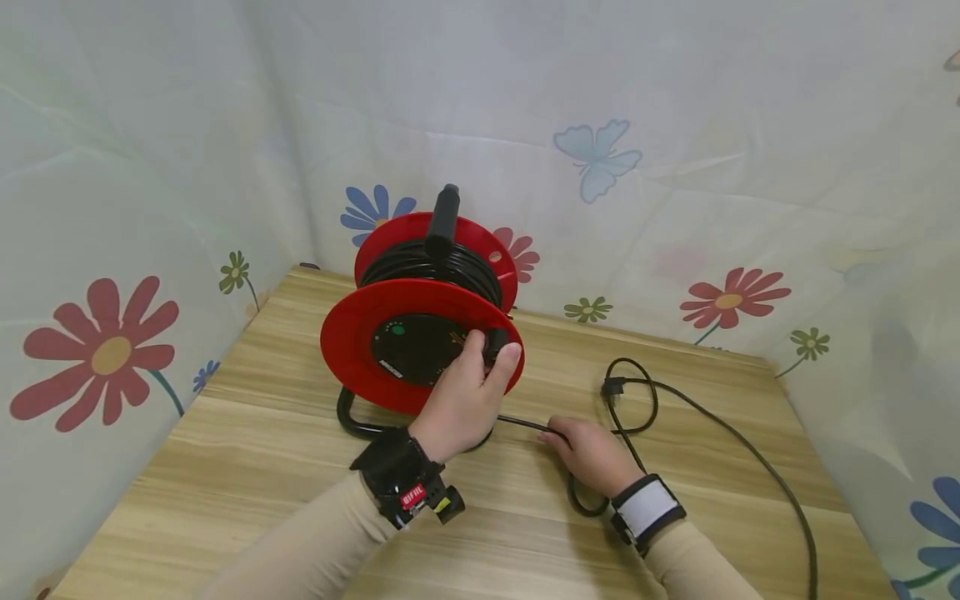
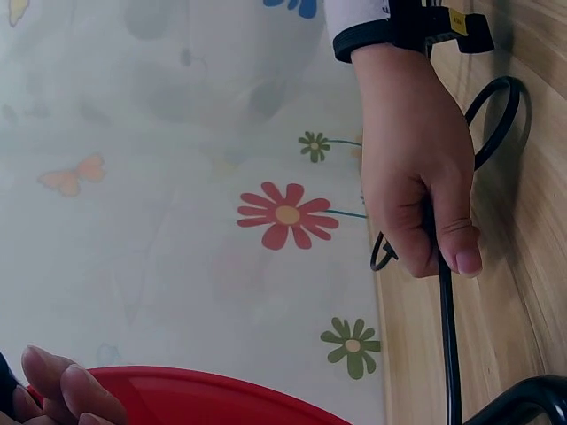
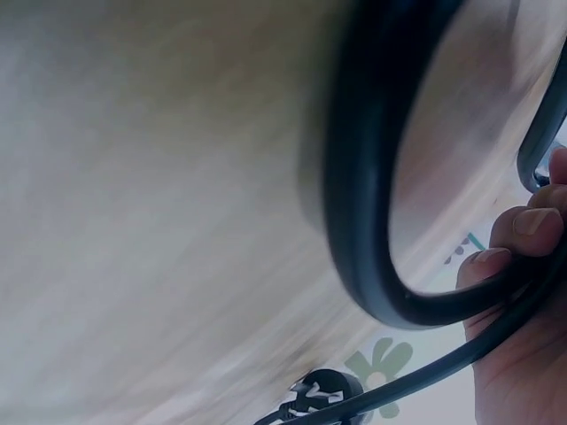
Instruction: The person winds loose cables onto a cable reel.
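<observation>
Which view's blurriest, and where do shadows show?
Right wrist view: blurriest, table smeared, near cable soft-edged; left wrist view: right hand fairly crisp, shadow beside the cable loop; head view: reel mostly clear, soft shadow on the table beside the right sleeve.

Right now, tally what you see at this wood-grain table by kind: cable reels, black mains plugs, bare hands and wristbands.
Red round cable reel: 1
Black mains plug: 1
Bare left hand and bare right hand: 2
Black wristband and black-and-white wristband: 2
Total: 6
</observation>
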Tool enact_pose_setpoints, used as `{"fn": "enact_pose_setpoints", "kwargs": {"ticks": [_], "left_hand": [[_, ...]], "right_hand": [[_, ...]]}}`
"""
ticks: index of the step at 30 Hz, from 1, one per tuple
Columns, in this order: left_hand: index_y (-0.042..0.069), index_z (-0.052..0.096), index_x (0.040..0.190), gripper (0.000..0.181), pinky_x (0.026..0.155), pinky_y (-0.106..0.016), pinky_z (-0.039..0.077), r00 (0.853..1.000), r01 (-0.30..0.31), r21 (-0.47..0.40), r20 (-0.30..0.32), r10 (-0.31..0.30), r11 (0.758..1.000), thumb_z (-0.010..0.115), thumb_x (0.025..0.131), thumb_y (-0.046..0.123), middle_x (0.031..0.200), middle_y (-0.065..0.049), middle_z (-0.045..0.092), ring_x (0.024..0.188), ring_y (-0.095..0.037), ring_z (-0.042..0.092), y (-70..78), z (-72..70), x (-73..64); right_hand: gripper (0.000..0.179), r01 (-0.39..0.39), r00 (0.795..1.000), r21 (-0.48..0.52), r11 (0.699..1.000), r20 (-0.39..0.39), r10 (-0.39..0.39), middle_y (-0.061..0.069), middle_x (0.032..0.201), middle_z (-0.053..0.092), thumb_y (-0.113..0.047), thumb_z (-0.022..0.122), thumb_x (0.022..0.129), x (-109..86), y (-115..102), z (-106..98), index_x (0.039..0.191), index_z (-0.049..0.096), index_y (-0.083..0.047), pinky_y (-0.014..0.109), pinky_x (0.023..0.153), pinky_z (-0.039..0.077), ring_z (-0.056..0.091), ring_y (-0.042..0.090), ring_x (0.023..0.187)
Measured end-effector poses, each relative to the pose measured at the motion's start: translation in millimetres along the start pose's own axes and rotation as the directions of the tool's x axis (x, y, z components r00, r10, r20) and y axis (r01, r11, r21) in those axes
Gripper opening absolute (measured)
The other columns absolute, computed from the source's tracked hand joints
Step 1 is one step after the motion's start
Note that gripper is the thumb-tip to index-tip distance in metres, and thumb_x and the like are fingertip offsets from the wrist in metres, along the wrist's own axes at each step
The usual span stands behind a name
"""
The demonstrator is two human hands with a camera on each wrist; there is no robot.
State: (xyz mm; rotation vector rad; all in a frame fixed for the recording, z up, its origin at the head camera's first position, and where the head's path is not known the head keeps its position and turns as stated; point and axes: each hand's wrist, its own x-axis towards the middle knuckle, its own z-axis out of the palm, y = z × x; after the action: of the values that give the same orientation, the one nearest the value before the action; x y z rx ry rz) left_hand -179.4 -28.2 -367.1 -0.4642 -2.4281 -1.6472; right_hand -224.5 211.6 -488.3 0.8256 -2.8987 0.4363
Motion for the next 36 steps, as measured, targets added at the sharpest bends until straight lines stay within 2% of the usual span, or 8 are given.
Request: {"fn": "enact_pose_setpoints", "kwargs": {"ticks": [15,19,23,26,31,36], "left_hand": [[0.009,0.042,0.110,0.042,0.058,-0.032,0.039,1.000,0.010,-0.009,0.029,-0.010,1.000,0.039,0.099,0.049,0.080,-0.007,0.048,0.072,-0.019,0.049,-4.1,6.5,2.6],[0.009,0.041,0.111,0.042,0.059,-0.032,0.040,0.998,0.026,-0.004,0.056,-0.026,1.000,0.039,0.098,0.049,0.080,-0.007,0.048,0.072,-0.019,0.049,-5.8,9.0,1.4],[0.009,0.042,0.110,0.040,0.059,-0.032,0.039,0.998,0.036,-0.001,0.049,-0.036,0.999,0.040,0.099,0.047,0.079,-0.007,0.047,0.071,-0.020,0.048,-6.6,9.4,0.2],[0.009,0.042,0.110,0.038,0.058,-0.032,0.039,0.998,0.038,-0.004,0.051,-0.038,0.999,0.041,0.099,0.045,0.079,-0.007,0.047,0.071,-0.020,0.047,-6.0,9.4,0.1],[0.009,0.042,0.107,0.037,0.056,-0.030,0.038,0.997,0.036,-0.013,0.073,-0.035,0.999,0.041,0.099,0.045,0.077,-0.007,0.046,0.069,-0.021,0.047,-6.2,10.8,0.4],[0.009,0.042,0.105,0.038,0.055,-0.030,0.037,0.997,0.031,-0.016,0.066,-0.030,0.999,0.041,0.099,0.046,0.075,-0.007,0.046,0.068,-0.021,0.047,-6.3,9.7,-0.5]], "right_hand": [[0.026,0.005,1.000,-0.026,1.000,0.000,-0.005,-0.010,0.058,0.045,-0.031,0.061,0.093,1.1,2.2,2.8,0.071,0.051,-0.022,0.024,0.048,0.037,0.042,0.005,0.052],[0.028,-0.012,0.999,-0.024,1.000,0.044,0.013,-0.009,0.056,0.045,-0.030,0.062,0.092,-0.8,1.4,-4.1,0.068,0.051,-0.020,0.023,0.045,0.035,0.040,0.005,0.050],[0.030,-0.073,0.991,-0.009,0.997,0.114,0.073,-0.008,0.056,0.046,-0.035,0.063,0.090,-5.0,2.0,-17.8,0.067,0.051,-0.020,0.024,0.044,0.036,0.040,0.005,0.048],[0.029,-0.090,0.991,-0.015,0.996,0.101,0.091,-0.006,0.060,0.047,-0.039,0.065,0.088,-14.6,6.9,-31.1,0.070,0.052,-0.020,0.025,0.044,0.036,0.041,0.006,0.050],[0.022,-0.040,0.999,-0.050,0.998,-0.023,0.039,-0.003,0.063,0.048,-0.037,0.066,0.087,-43.3,29.1,-55.2,0.078,0.055,-0.021,0.025,0.046,0.035,0.039,0.008,0.053],[0.027,-0.066,0.995,-0.159,0.985,-0.083,0.053,-0.008,0.055,0.043,-0.032,0.066,0.087,-77.8,66.0,-79.8,0.066,0.052,-0.024,0.024,0.046,0.031,0.035,0.007,0.049]]}}
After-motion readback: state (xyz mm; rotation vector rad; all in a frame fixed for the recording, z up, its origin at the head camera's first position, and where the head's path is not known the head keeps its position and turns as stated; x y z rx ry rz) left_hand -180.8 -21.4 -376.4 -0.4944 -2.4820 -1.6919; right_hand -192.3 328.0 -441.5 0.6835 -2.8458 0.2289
